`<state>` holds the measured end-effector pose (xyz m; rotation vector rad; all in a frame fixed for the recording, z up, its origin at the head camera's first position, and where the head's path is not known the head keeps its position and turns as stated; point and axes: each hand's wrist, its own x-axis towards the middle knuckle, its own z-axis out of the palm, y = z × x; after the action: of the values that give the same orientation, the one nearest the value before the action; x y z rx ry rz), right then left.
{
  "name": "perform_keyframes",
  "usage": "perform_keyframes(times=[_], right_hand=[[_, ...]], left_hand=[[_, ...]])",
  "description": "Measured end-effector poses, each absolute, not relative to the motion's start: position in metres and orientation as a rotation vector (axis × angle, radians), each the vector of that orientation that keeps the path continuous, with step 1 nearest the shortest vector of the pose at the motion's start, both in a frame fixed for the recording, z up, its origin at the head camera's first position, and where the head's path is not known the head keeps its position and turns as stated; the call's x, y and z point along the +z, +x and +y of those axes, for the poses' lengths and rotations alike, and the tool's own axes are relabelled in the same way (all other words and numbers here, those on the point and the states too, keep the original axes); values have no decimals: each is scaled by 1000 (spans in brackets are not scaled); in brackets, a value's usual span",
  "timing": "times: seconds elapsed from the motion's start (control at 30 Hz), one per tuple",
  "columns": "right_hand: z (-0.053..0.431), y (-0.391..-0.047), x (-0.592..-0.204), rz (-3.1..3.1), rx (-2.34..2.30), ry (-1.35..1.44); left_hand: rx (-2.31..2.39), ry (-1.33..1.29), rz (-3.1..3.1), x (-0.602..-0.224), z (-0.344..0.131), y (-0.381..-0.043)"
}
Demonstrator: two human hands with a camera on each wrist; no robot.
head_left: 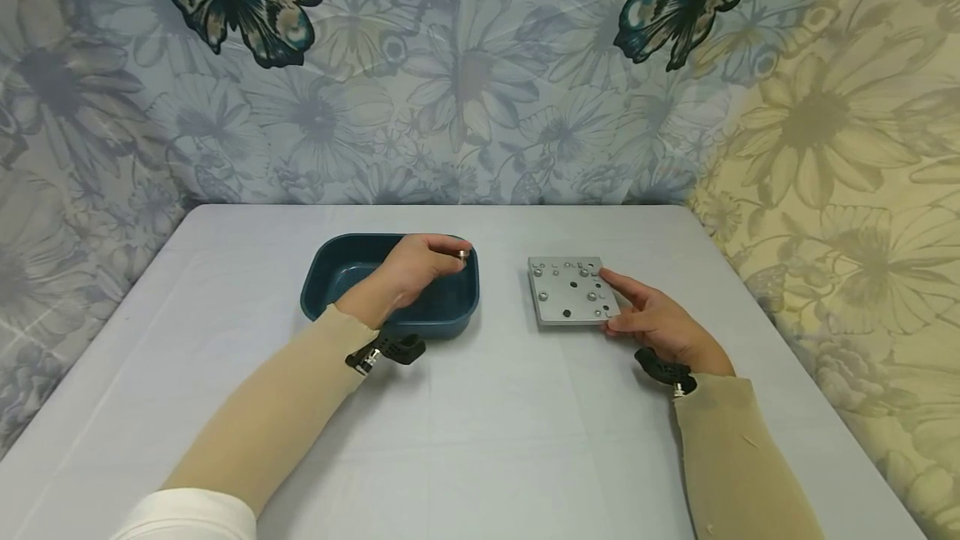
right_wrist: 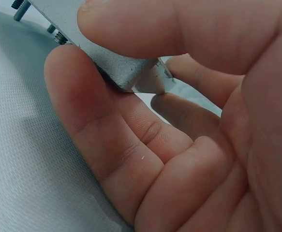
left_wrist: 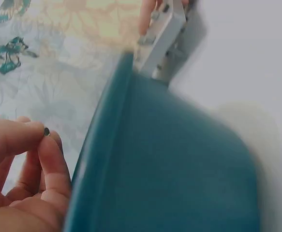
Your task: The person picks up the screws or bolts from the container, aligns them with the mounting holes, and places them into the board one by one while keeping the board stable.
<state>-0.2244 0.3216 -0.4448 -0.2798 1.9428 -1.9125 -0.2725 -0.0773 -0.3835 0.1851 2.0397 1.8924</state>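
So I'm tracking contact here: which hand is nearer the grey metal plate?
Right. The right hand grips the grey metal plate at its near right corner, thumb on top. The left hand is off to its left, over the blue tray, pinching a small metal part.

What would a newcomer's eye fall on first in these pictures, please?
Probably the left hand over the dark blue tray at the table's centre, pinching a small metal nut at its fingertips. To the right, the right hand grips the near right corner of a grey metal plate studded with screws and holes. Behind, big butterflies on the floral backdrop catch the eye.
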Motion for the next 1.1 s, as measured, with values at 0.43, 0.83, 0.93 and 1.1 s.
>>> perform_keyframes(times=[0.43, 0.83, 0.93, 1.1], right_hand=[[322, -225, -443, 1904, -1929, -285], [323, -226, -443, 1932, -1906, -276], [323, -226, -443, 1931, -1906, -269], [324, -225, -444, 1952, -1896, -278]], left_hand=[[1959, 226, 1970, -384, 5, -266], [1807, 251, 2224, -400, 55, -268], [1711, 306, 2330, -404, 61, -271], [1597, 471, 2459, -408, 70, -273]])
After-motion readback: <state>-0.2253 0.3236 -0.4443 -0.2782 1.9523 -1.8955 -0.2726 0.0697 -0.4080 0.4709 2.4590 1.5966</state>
